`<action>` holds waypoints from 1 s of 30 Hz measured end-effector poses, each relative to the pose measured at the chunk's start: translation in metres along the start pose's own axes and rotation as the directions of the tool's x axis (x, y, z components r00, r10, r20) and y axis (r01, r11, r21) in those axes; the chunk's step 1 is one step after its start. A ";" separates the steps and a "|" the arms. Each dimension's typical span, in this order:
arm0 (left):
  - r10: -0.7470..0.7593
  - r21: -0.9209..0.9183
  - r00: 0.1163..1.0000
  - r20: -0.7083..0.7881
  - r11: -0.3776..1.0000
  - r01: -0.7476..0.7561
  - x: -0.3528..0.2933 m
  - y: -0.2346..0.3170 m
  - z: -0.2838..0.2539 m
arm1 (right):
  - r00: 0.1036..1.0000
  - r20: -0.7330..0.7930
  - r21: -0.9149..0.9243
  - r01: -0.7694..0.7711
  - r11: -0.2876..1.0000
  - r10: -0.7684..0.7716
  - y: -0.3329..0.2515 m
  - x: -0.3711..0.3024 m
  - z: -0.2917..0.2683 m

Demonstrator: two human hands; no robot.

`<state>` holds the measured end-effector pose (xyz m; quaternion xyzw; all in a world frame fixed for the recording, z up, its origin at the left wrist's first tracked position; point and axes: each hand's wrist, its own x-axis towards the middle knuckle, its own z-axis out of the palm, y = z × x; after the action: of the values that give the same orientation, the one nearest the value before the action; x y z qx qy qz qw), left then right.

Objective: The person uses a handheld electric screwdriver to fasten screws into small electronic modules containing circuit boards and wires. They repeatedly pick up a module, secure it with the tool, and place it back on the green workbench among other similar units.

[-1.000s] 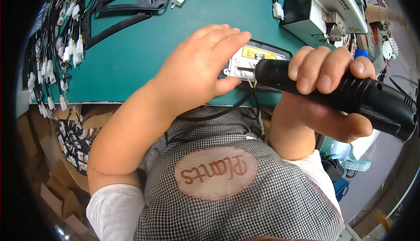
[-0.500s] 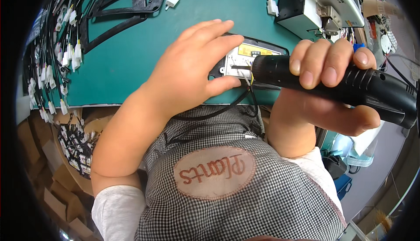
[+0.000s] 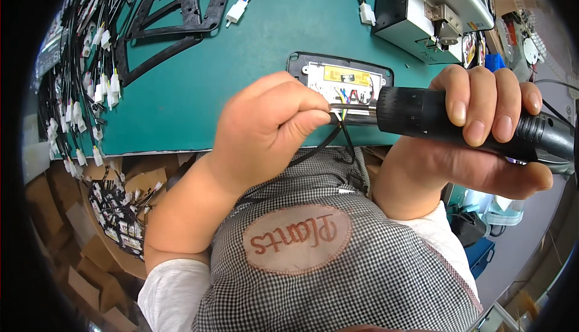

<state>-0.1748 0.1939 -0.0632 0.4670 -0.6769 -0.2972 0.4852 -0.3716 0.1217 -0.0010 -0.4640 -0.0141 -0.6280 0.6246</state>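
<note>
My right hand [image 3: 485,106] is wrapped round a black electric screwdriver [image 3: 416,112], held nearly level with its bit [image 3: 357,107] pointing left. At the tip of that bit, the thumb and forefinger of my left hand [image 3: 259,121] are pinched together; whatever small thing they hold is hidden. Just behind and below the bit lies a black plastic housing [image 3: 294,60] on the table. In it sits a white board [image 3: 315,79] with a yellow-framed part [image 3: 338,74] and several coloured wires [image 3: 347,95]. A black cable [image 3: 310,153] runs from its near edge.
Bundles of black cables with white connectors [image 3: 99,91] hang at the left. Black plastic frames [image 3: 181,6] lie on the green table [image 3: 259,42] at the back left. Loose connectors [image 3: 237,12] lie at the far side. A black-and-white machine [image 3: 416,24] stands back right.
My left hand has left the housing and closed its thumb and forefinger at the bit's tip. The screwdriver has moved slightly right, showing more of the board and its wires.
</note>
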 end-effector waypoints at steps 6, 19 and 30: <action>-0.015 -0.119 0.999 -0.047 0.993 0.010 0.001 0.005 0.011 | 0.999 -0.038 0.024 0.004 1.000 -0.003 -0.010 0.001 0.004; -0.193 -0.789 0.878 0.438 0.386 0.478 -0.005 0.015 0.010 | 0.982 -0.163 0.191 -0.067 0.979 0.099 -0.010 0.003 0.007; -0.107 -0.568 0.984 0.146 0.805 0.172 -0.004 0.011 0.021 | 0.998 -0.034 0.185 -0.047 0.982 0.054 -0.016 0.006 -0.008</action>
<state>-0.1980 0.2012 -0.0628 0.3294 -0.5431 -0.5480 0.5442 -0.3882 0.1161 0.0069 -0.3922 -0.0482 -0.6168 0.6808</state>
